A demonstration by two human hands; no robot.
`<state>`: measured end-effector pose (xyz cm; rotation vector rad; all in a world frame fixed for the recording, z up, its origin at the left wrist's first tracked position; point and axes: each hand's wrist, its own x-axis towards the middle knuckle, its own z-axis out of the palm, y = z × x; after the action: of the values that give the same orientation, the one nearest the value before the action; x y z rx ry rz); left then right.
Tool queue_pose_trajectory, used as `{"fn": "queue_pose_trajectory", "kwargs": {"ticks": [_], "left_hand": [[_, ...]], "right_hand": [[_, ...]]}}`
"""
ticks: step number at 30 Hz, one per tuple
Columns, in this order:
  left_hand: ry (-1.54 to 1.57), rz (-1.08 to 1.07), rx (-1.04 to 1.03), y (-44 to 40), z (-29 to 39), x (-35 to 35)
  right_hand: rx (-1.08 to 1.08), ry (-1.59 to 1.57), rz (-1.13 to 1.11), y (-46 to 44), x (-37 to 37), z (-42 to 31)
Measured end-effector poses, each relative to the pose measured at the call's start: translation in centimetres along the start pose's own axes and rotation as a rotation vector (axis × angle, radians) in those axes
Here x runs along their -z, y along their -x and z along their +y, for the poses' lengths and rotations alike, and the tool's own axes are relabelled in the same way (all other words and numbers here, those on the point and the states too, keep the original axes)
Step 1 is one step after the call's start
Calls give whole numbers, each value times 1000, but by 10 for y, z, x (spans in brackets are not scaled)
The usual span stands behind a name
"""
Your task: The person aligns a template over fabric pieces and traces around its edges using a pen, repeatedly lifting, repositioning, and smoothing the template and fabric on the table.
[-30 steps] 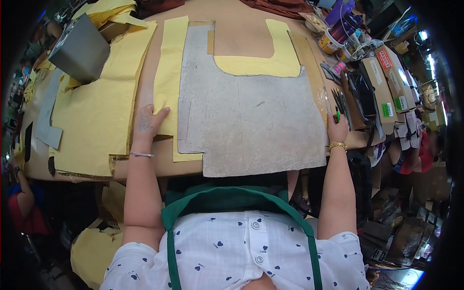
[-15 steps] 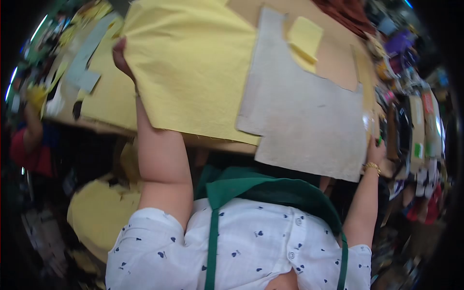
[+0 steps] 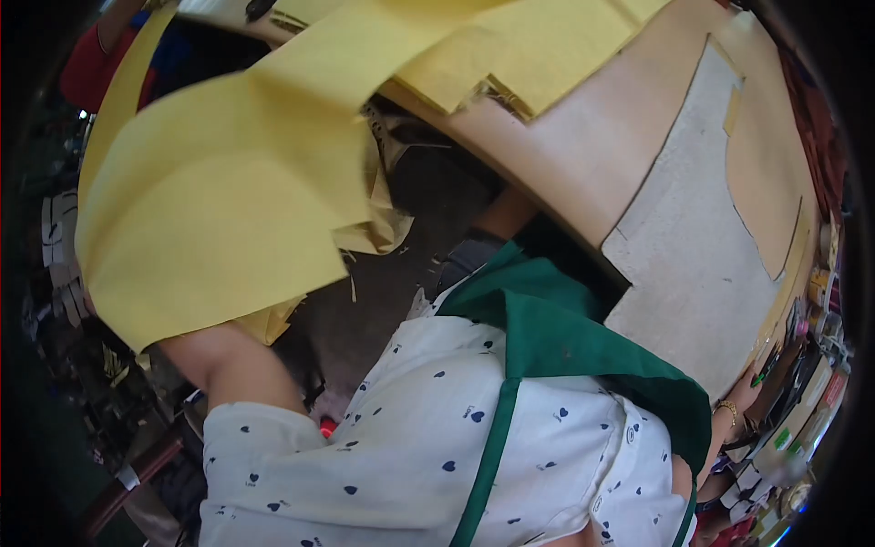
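Note:
A large piece of yellow fabric [image 3: 219, 201] hangs off the left side of the table, draped over my left forearm [image 3: 228, 360]. The cloth hides my left hand, which holds it. My right hand [image 3: 744, 394], with a gold bracelet at the wrist, is at the table's right edge, beside the lower corner of a grey card pattern piece [image 3: 684, 237]. A small, thin green pen-like thing [image 3: 760, 375] shows at its fingers. The grey piece lies flat on the tan table top [image 3: 583, 155], its lower left corner reaching past the near edge.
More yellow fabric [image 3: 538, 55] with a notched edge lies on the table's far side. Boxes [image 3: 802, 410] and small goods crowd the right. A co-worker's red sleeve [image 3: 87, 68] shows at upper left. Dark floor [image 3: 365, 301] lies below the table edge.
The yellow fabric has come off the table to the left and down with my left arm. The grey piece stays on the table. My view has turned and shifted left.

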<state>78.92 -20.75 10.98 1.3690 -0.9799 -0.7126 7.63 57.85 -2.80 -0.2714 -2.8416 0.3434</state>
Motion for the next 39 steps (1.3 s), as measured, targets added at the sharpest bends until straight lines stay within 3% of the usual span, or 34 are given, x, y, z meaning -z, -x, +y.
{"fn": "queue_pose_trajectory", "kwargs": {"ticks": [4,8,11,14,16,18,21,22,24,26,28,31,34,39], "left_hand": [[-335,255,251,7,-38,142],[-578,355,509,42,-58,223],[-830,370,640,70,-65,227],[-1457,508,620,97,-40,151],[-1669,642,290,108,-18,86],[-1695,731,-885,90,-30,59],[-927,5,-1270,98,-1,-90],[-504,-284,-1115,146,4,-158],[-307,-679,-1243,238,18,-246],[-165,-1008,-1194,308,12,-301],[-183,-1097,-1220,358,11,-339],[-567,-1094,-1082,393,7,-366],[-664,-1062,-1076,394,5,-376],[-639,-1182,-891,383,9,-379]], "right_hand": [[-27,30,-13,-3,2,2],[17,31,8,-4,2,1],[5,51,34,-2,2,-1],[-44,79,0,3,5,-11],[7,65,33,-1,0,2],[49,17,59,-2,-3,8],[22,-63,5,14,6,-14],[15,-42,30,16,7,-19],[64,-76,73,11,-3,-2],[43,-20,97,16,-2,-5],[24,-9,94,20,4,-18],[31,22,138,22,2,-17],[33,4,147,24,2,-16],[8,-58,148,25,3,-20]]}}
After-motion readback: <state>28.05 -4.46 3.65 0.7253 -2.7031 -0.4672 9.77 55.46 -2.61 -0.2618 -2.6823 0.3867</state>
